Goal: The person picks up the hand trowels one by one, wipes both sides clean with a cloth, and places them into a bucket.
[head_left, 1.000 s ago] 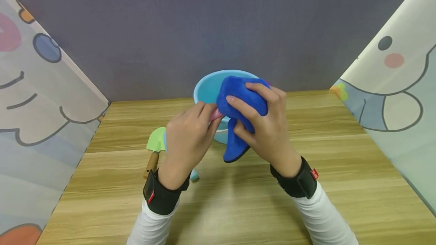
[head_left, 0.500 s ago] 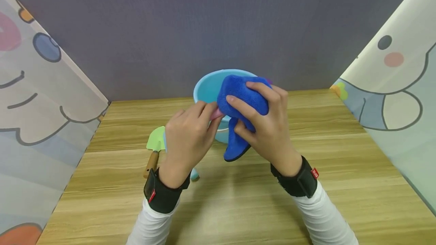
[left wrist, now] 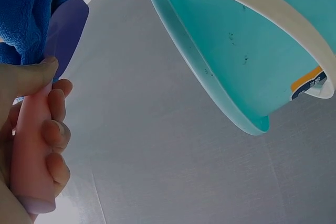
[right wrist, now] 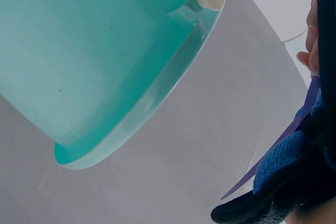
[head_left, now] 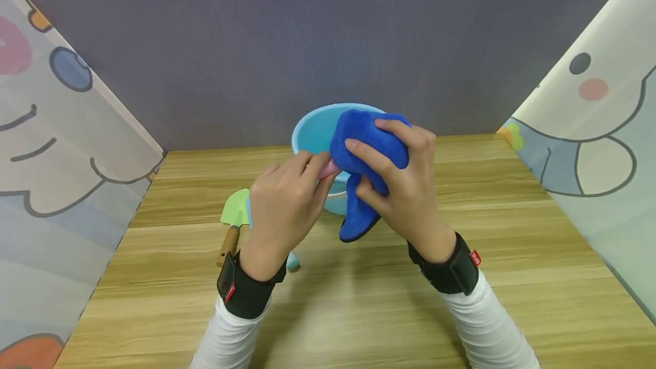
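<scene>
My left hand (head_left: 284,201) grips the pink handle (left wrist: 32,145) of a small garden trowel, its fingers wrapped round it in the left wrist view. The trowel's purple blade (left wrist: 72,30) shows beyond the thumb, partly covered by a blue cloth (head_left: 366,141). My right hand (head_left: 405,187) holds this cloth folded over the blade, with a dark-edged corner hanging below. Both hands are raised in front of a light blue bucket (head_left: 311,134), which the cloth partly hides in the head view.
On the wooden table (head_left: 359,312), left of the left hand, lies a green trowel (head_left: 235,209) with a wooden handle. Another tool with a light blue handle end (head_left: 292,262) lies mostly hidden under the left forearm. A grey wall (head_left: 328,33) rises behind the bucket.
The right hand and the cloth have shifted slightly right and upward. The left hand keeps its grip on the trowel's handle, nearly still.
</scene>
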Demonstrator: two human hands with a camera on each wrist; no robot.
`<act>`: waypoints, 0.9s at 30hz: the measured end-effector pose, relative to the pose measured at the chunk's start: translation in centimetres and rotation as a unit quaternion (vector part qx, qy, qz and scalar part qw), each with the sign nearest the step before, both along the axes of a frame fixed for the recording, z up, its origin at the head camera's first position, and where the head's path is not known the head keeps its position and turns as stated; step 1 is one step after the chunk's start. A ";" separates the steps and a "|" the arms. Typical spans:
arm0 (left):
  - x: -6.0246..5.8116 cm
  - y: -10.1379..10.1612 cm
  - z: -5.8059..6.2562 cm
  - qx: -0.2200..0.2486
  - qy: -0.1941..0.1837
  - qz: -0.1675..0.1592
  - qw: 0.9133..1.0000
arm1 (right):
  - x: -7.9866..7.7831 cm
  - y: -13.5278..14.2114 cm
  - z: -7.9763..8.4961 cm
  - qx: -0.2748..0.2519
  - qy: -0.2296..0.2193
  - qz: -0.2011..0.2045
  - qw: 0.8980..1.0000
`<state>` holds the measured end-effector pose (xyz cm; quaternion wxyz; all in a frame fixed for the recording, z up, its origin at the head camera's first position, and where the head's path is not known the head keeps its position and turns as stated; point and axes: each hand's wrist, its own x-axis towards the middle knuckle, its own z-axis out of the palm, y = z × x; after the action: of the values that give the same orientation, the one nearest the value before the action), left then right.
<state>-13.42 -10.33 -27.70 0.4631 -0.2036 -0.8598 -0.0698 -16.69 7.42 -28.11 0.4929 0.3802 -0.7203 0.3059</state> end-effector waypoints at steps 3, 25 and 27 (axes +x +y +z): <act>0.0 0.0 0.0 0.000 0.000 0.000 1.000 | 0.0 0.1 0.0 0.000 -0.003 0.000 1.000; 0.1 0.0 0.3 0.012 0.024 -0.004 1.000 | -0.9 1.4 0.1 -0.056 -0.076 -0.001 0.995; 0.0 0.0 0.3 0.012 0.024 -0.004 1.000 | -1.0 1.5 0.1 -0.057 -0.081 0.000 0.995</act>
<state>-13.38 -10.33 -27.40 0.4854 -0.2031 -0.8469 -0.0766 -17.66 8.94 -28.04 0.4537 0.3254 -0.7394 0.3763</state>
